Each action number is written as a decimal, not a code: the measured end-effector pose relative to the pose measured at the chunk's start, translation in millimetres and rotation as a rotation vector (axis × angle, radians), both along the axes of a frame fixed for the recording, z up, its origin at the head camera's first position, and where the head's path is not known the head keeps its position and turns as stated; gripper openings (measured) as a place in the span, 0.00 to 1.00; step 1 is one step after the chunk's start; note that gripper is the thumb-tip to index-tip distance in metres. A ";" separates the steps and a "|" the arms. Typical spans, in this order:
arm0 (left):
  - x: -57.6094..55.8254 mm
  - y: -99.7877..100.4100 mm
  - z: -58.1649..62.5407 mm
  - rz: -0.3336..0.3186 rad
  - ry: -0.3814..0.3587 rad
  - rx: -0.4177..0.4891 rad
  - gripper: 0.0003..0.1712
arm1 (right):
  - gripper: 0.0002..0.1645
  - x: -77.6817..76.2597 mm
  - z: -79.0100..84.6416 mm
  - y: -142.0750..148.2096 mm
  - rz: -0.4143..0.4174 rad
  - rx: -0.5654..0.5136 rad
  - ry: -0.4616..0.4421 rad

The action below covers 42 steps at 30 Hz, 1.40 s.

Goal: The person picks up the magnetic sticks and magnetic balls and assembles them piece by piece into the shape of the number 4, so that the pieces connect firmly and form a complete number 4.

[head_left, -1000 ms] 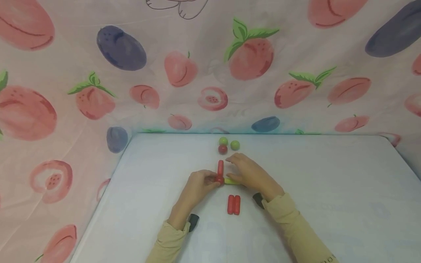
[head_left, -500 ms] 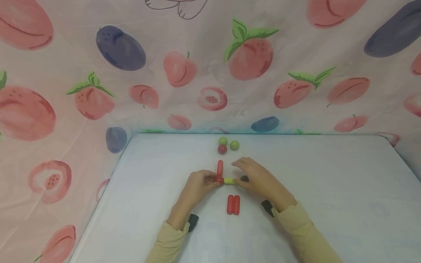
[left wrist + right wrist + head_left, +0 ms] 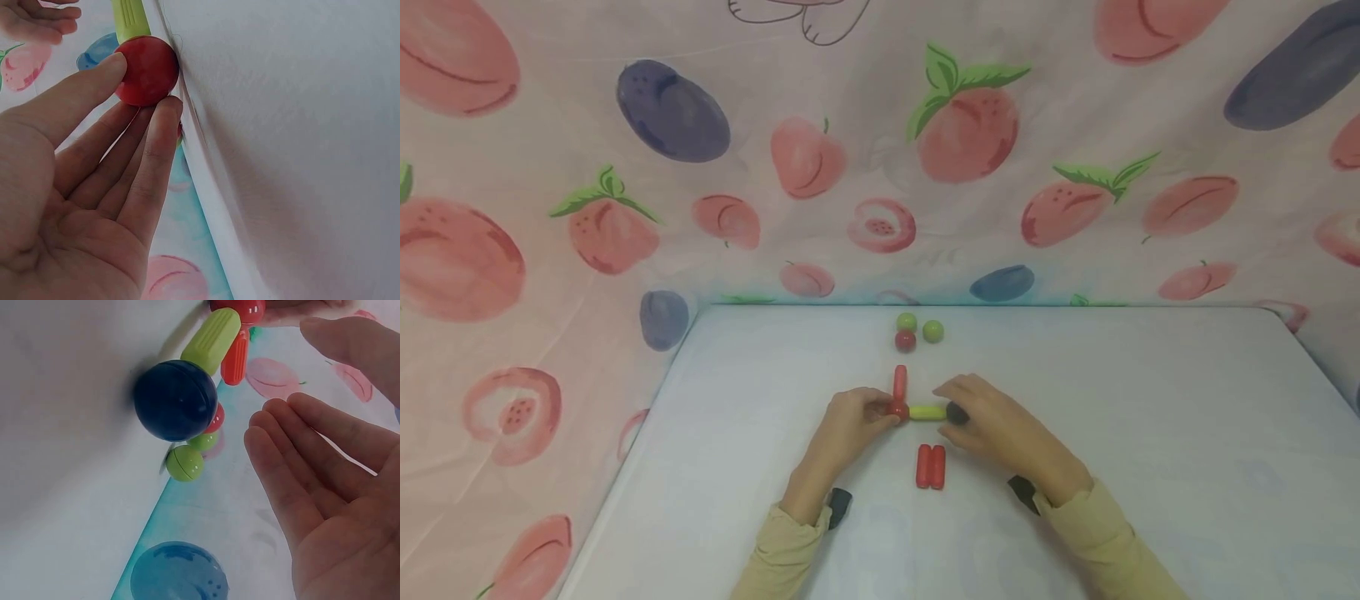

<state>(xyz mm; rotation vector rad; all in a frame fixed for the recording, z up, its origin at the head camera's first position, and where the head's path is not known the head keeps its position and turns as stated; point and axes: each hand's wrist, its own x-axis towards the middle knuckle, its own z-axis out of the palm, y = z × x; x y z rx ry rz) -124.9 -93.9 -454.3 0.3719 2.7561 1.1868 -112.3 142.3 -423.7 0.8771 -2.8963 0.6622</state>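
Observation:
With thumb and index finger, my left hand (image 3: 850,425) pinches a glossy red ball (image 3: 150,72). Two ridged sticks meet that ball: a red stick (image 3: 900,382) pointing away from me and a yellow-green stick (image 3: 927,413) pointing right. At the far end of the yellow-green stick sits a dark blue ball (image 3: 175,400), which looks nearly black from the head. My right hand (image 3: 1007,429) hovers beside this ball, fingers extended and holding nothing; the right wrist view shows a gap between them. Part of the red ball is hidden by my left fingers in the head view.
Behind the joined pieces lie a loose red ball (image 3: 906,340) and two green balls, one a green ball (image 3: 933,331) to the right. Two red sticks (image 3: 931,467) lie side by side nearer me. A fruit-print cloth (image 3: 820,233) rises behind the white table (image 3: 1150,400).
My right hand has drawn back to the right and slightly nearer me, uncovering the yellow-green stick and dark ball. My left hand keeps its pinch on the red ball.

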 end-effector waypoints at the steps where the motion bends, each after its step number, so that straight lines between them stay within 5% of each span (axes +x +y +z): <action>1: 0.0 0.0 0.0 0.001 0.001 0.002 0.17 | 0.30 1.1 -0.1 0.5 0.000 -0.001 -0.010; 42: -0.8 -0.8 -2.6 0.006 0.003 -0.004 0.17 | 0.28 29.9 -20.4 3.3 0.083 0.071 -0.130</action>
